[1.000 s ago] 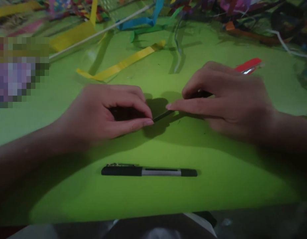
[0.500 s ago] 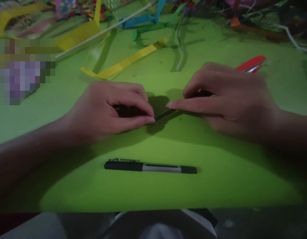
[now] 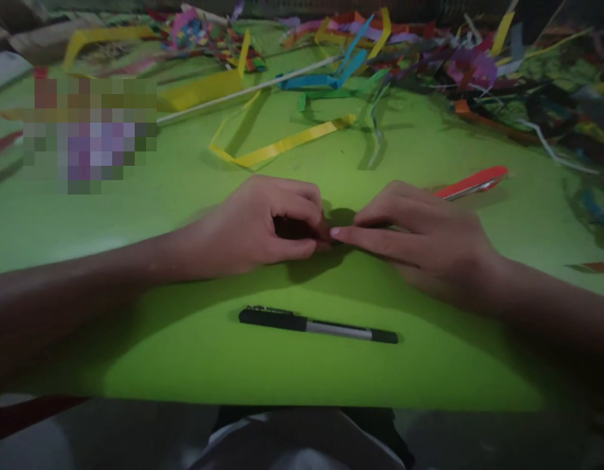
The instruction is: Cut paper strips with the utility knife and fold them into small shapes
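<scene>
The worktop (image 3: 292, 378) is seen as a smooth, bright green surface, with its near edge running across the lower part of the frame. It is dimly lit, and soft shadows are cast on it around both arms.

In the middle of the frame, a thin dark strip (image 3: 338, 243) is held low over the green, almost wholly covered by fingers. It is pinched by the left hand (image 3: 263, 225), whose thumb and fingertips are closed together. The right hand (image 3: 429, 235) is laid palm down, with one finger stretched towards the left fingertips and the others bent; whether the strip is gripped by it cannot be told.

Below the hands, a black and grey pen (image 3: 306, 323) is laid roughly level, its clip end at the left. Just beyond the right hand, a red tool (image 3: 478, 183) with a metal part is partly hidden.

Above the hands, a bent yellow strip (image 3: 292, 140) is spread on the surface, with a pale stick (image 3: 248, 85) slanted behind it. Blue (image 3: 312, 80) and green strips (image 3: 341, 93) are placed at upper centre, and a thin grey strip (image 3: 375, 130) is seen below them. The upper right is filled with tangled coloured scraps (image 3: 471, 68), and part of the upper left is covered by a pixelated patch (image 3: 99, 137). Below the near edge, pale clothing (image 3: 302, 444) is seen against a dark, blurred room.
</scene>
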The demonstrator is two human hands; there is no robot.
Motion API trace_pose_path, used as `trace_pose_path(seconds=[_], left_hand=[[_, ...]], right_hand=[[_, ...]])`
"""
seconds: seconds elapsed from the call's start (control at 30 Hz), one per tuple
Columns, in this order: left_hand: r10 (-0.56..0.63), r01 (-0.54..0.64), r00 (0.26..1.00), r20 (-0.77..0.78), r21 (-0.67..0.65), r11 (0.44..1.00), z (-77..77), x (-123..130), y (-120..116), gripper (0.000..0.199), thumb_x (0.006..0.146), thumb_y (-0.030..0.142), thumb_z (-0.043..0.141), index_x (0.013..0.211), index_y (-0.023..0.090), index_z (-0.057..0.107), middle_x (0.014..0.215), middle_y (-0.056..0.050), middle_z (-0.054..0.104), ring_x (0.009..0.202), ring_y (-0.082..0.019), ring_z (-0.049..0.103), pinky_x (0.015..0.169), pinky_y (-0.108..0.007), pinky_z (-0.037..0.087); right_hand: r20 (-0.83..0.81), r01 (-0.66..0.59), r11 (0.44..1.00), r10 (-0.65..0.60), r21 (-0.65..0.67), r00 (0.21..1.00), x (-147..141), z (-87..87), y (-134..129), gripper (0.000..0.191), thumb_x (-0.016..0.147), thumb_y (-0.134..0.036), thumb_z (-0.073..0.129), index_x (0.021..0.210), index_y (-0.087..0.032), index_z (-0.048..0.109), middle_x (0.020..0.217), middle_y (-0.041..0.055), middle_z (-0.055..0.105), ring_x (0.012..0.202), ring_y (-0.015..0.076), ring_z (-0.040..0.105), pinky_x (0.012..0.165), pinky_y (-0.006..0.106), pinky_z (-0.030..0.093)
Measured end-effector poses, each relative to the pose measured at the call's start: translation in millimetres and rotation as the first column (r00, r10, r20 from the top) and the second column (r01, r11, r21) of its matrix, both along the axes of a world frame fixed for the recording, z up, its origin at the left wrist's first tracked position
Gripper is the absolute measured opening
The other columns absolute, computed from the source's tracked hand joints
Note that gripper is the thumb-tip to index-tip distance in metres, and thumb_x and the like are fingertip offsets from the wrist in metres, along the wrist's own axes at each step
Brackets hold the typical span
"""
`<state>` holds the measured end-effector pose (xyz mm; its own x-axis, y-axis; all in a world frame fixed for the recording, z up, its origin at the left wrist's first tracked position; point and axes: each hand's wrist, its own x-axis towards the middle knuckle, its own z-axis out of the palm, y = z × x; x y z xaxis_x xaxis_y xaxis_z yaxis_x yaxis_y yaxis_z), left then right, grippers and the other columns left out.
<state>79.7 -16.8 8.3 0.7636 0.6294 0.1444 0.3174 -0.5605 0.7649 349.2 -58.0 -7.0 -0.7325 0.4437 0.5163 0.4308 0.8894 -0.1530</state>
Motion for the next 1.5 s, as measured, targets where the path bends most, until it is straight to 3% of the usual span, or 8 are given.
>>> trace_pose_path(seconds=[0.17,0.37,0.47,0.6,0.87,1.07,1.23,1.5], left_hand=[[0.003,-0.003,1.000,-0.001,-0.031,1.000,-0.4,-0.6,0.8,0.015,0.096,0.031,0.074,0.086,0.025,0.083,0.092,-0.003,0.079,0.083,-0.018,0.073,0.079,-0.027,0.058],[0.007,-0.007,1.000,-0.016,-0.037,0.999,0.0,-1.6,0.7,0.014,0.095,0.026,0.074,0.085,0.023,0.083,0.093,-0.003,0.078,0.083,-0.017,0.073,0.085,-0.030,0.059],[0.005,-0.005,1.000,-0.007,-0.033,0.999,0.3,-0.8,0.5,0.015,0.094,0.024,0.073,0.083,0.022,0.083,0.093,-0.003,0.078,0.082,-0.017,0.073,0.084,-0.029,0.058],[0.018,-0.018,1.000,-0.017,-0.008,1.000,0.0,0.6,0.1,0.013,0.092,0.025,0.074,0.084,0.022,0.084,0.091,-0.003,0.078,0.082,-0.017,0.071,0.081,-0.028,0.057],[0.023,-0.023,1.000,-0.010,0.004,1.000,0.0,0.8,-1.0,0.013,0.092,0.028,0.076,0.083,0.023,0.084,0.090,-0.003,0.077,0.080,-0.018,0.071,0.079,-0.028,0.055],[0.013,-0.013,1.000,-0.021,0.011,1.000,1.8,1.1,-2.0,0.012,0.093,0.027,0.076,0.085,0.024,0.085,0.090,-0.004,0.078,0.080,-0.019,0.072,0.074,-0.028,0.054],[-0.004,0.005,1.000,-0.020,0.039,0.999,2.0,0.9,-2.0,0.012,0.093,0.026,0.076,0.083,0.026,0.084,0.087,-0.003,0.078,0.078,-0.019,0.071,0.071,-0.028,0.053],[-0.029,0.030,0.999,-0.021,0.056,0.998,-1.3,-0.2,-1.4,0.012,0.094,0.027,0.076,0.086,0.025,0.085,0.089,-0.004,0.079,0.080,-0.017,0.073,0.073,-0.026,0.053]], right_hand=[[0.017,0.086,0.996,-0.086,0.010,0.996,-4.4,3.4,-6.0,0.026,0.111,-0.012,0.059,0.127,-0.023,0.077,0.099,0.0046,0.073,0.092,0.0210,0.071,0.075,0.033,0.058],[0.113,0.116,0.992,-0.120,0.042,0.986,-5.8,3.1,-3.9,0.028,0.113,-0.014,0.053,0.120,-0.027,0.077,0.094,0.0040,0.068,0.090,0.0225,0.068,0.071,0.035,0.055],[0.119,0.120,0.992,-0.125,0.048,0.985,-7.6,3.3,-1.2,0.031,0.115,-0.018,0.047,0.118,-0.029,0.076,0.092,0.0035,0.066,0.090,0.0218,0.068,0.070,0.033,0.053],[0.118,0.101,0.995,-0.099,-0.015,0.988,-9.3,6.5,2.2,0.030,0.112,-0.008,0.048,0.116,-0.021,0.074,0.094,0.0047,0.068,0.091,0.0192,0.066,0.074,0.030,0.052],[0.056,0.084,0.991,-0.078,-0.104,0.995,-9.0,6.7,3.5,0.025,0.114,-0.017,0.051,0.099,-0.021,0.071,0.094,0.0049,0.068,0.089,0.0204,0.067,0.075,0.033,0.053],[0.065,0.088,0.994,-0.083,-0.068,0.994,-12.4,3.8,1.5,0.027,0.108,-0.006,0.051,0.089,-0.020,0.064,0.091,0.0037,0.062,0.083,0.0183,0.062,0.069,0.031,0.046],[0.016,0.027,0.999,-0.027,0.043,0.999,-13.1,-2.2,4.7,0.029,0.104,0.000,0.049,0.086,-0.020,0.059,0.088,0.0034,0.057,0.082,0.0179,0.057,0.064,0.031,0.037],[0.037,0.035,0.992,-0.040,0.122,0.999,-12.8,-6.8,1.8,0.031,0.108,-0.002,0.047,0.085,-0.019,0.058,0.084,0.0022,0.054,0.078,0.0173,0.051,0.067,0.031,0.040]])
